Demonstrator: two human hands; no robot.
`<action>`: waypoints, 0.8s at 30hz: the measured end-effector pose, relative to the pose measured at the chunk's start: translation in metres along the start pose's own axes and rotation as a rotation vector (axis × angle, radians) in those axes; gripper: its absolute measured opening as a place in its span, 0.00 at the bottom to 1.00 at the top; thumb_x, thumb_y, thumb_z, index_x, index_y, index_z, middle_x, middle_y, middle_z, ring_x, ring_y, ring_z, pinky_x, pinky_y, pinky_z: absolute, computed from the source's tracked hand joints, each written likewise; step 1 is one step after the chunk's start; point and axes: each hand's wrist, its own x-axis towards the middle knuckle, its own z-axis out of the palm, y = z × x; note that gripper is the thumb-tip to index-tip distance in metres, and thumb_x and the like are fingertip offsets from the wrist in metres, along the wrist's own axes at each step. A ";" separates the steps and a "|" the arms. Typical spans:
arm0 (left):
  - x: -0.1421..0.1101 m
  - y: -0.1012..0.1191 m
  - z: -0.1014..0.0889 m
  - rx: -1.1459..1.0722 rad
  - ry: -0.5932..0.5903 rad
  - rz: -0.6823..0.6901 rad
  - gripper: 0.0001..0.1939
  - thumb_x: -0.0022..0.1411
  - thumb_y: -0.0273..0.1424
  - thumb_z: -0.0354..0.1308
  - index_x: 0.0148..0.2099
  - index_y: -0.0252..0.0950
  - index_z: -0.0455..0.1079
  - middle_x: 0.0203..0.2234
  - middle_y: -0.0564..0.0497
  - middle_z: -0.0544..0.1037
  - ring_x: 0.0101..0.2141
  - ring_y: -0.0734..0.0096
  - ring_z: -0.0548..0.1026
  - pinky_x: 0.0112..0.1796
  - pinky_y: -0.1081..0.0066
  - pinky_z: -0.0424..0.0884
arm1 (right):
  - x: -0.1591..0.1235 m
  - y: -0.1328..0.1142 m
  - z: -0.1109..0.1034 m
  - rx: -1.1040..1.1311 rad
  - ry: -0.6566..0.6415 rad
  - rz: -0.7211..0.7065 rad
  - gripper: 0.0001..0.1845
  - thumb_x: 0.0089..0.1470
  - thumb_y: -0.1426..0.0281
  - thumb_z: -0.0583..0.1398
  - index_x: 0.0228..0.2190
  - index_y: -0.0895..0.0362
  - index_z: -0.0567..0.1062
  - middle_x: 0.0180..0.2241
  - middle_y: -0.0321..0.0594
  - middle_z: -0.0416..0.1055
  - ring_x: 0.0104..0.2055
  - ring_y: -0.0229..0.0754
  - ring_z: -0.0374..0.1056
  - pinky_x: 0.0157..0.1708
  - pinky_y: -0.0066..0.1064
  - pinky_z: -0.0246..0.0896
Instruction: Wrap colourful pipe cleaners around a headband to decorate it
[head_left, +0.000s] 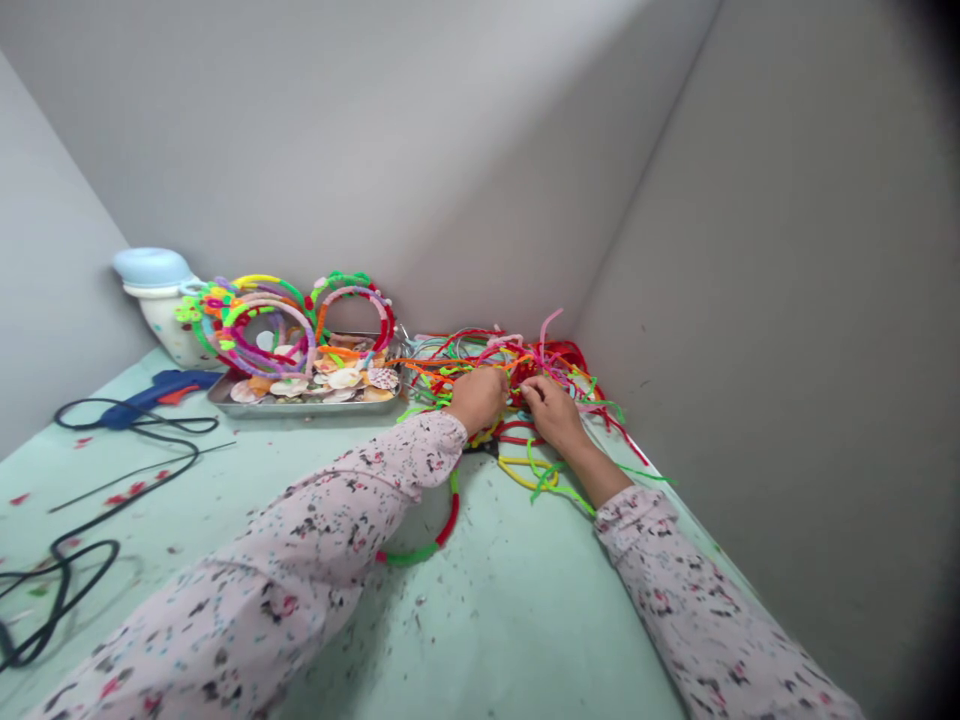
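Observation:
At the back right of the table lies a tangled pile of colourful pipe cleaners [450,372] in red, orange, pink, green and yellow. My left hand [480,398] is curled closed over the middle of this pile, its fingertips turned away from view. Just to its right, my right hand [553,408] has thumb and fingers pinched together among red strands; what lies between them is too small to make out. Below my left hand, a curved band wrapped in green and red [450,520] lies on the table, partly hidden by my sleeve. Yellow and green pipe cleaners [529,472] lie under my right wrist.
A metal tray [307,408] of seashells [341,378] stands left of the pile, with wrapped headbands [270,345] on it. Farther left are a blue glue gun [154,395], its black cord [127,505] and a white bottle with a blue lid [154,270]. Grey walls [420,170] enclose the table.

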 end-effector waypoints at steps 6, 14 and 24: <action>0.002 -0.007 -0.004 0.007 -0.056 0.067 0.10 0.54 0.26 0.55 0.37 0.39 0.76 0.35 0.47 0.79 0.39 0.64 0.76 0.41 0.70 0.68 | 0.000 0.002 -0.002 0.013 -0.011 -0.006 0.11 0.55 0.66 0.53 0.32 0.55 0.74 0.32 0.39 0.72 0.35 0.42 0.66 0.38 0.33 0.57; 0.003 -0.008 -0.003 0.016 -0.098 0.077 0.09 0.54 0.27 0.55 0.37 0.39 0.75 0.36 0.47 0.79 0.38 0.65 0.76 0.40 0.71 0.69 | 0.001 -0.001 -0.006 0.059 -0.023 -0.007 0.10 0.53 0.64 0.55 0.28 0.55 0.74 0.28 0.37 0.71 0.30 0.40 0.65 0.34 0.32 0.58; -0.002 -0.011 -0.003 -0.010 -0.089 0.072 0.09 0.55 0.28 0.56 0.38 0.39 0.75 0.37 0.48 0.79 0.38 0.67 0.75 0.40 0.73 0.68 | 0.001 0.004 0.000 0.104 0.004 0.027 0.10 0.52 0.65 0.55 0.31 0.55 0.75 0.31 0.39 0.72 0.34 0.42 0.65 0.37 0.35 0.59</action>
